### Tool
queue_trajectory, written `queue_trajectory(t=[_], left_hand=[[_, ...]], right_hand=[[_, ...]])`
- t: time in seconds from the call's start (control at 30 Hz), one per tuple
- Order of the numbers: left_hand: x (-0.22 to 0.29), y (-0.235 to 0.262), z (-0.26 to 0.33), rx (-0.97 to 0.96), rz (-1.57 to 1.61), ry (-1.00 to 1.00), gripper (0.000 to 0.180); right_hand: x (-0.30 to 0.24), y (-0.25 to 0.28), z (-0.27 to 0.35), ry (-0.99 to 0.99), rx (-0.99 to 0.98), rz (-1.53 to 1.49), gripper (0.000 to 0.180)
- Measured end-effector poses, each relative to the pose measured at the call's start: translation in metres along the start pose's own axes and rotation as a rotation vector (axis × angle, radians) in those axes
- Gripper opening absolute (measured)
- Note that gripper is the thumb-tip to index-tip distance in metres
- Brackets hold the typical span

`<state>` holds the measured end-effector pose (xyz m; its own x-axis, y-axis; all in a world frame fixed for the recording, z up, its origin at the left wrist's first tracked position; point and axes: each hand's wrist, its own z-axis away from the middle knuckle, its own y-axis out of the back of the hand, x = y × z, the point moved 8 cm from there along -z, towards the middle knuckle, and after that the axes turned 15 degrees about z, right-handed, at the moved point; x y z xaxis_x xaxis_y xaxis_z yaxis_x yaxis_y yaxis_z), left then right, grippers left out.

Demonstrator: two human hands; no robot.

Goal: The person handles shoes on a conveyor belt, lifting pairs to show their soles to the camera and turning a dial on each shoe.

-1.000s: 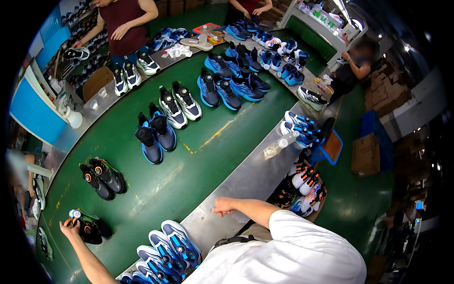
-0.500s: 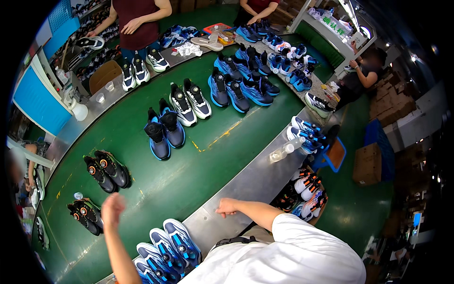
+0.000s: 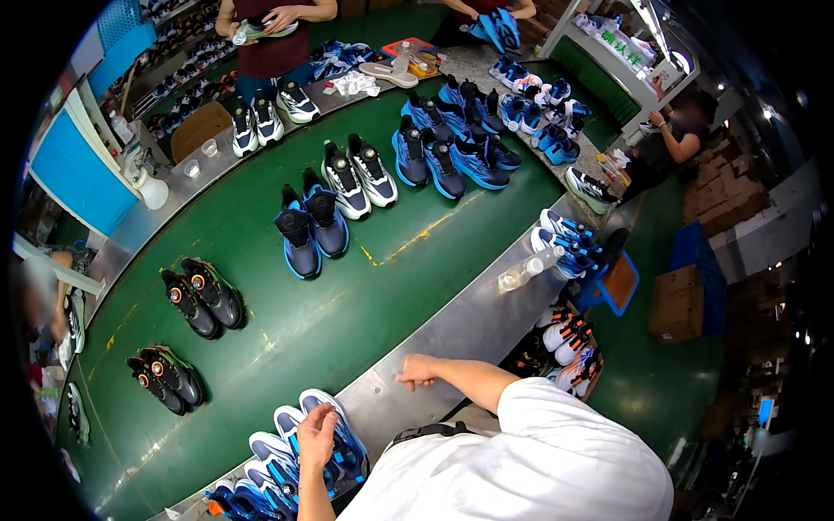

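My left hand (image 3: 317,434) lies on a blue sneaker (image 3: 347,447) in a cluster of several blue sneakers (image 3: 261,473) at the near end of the green belt (image 3: 347,330). Its fingers curl over the shoe's top. My right hand (image 3: 417,372) rests on the metal ledge (image 3: 452,321) beside the belt, with its fingers curled and nothing in them. Two pairs of black sneakers (image 3: 165,378) (image 3: 201,297) stand on the belt to the left, away from both hands.
Further up the belt stand a blue-black pair (image 3: 311,224), a white-black pair (image 3: 359,174) and several blue pairs (image 3: 452,152). A plastic bottle (image 3: 526,269) lies on the ledge. More sneakers (image 3: 569,347) sit below it. A person (image 3: 274,35) works at the far end, another (image 3: 669,139) at the right.
My left hand has come back from the black sneakers at the far left, across the belt, down onto the blue sneakers near me. My right hand has stayed on the ledge.
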<state>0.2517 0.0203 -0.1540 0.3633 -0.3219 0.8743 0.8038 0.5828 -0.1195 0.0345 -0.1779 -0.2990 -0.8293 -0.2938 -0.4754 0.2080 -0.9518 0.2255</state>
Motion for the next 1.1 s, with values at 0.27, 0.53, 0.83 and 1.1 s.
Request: queue_trajectory(t=[0.27,0.53,0.83,1.1], left_hand=[[0.027,0.007,0.023,0.142,-0.021,-0.119,0.025],[0.016,-0.061,0.06,0.116,-0.096,-0.014,0.024],[-0.013,-0.126,0.087,0.191,-0.163,0.086,0.034],[-0.052,-0.149,0.127,0.311,-0.245,0.196,0.043]], right_hand=[[0.009,-0.004,-0.011,0.068,-0.006,0.036,0.049],[0.01,-0.007,-0.005,0.103,-0.02,0.007,0.048],[0.071,0.021,-0.001,0.187,0.034,0.33,0.041],[0.104,0.067,0.029,0.28,0.027,0.178,0.04]])
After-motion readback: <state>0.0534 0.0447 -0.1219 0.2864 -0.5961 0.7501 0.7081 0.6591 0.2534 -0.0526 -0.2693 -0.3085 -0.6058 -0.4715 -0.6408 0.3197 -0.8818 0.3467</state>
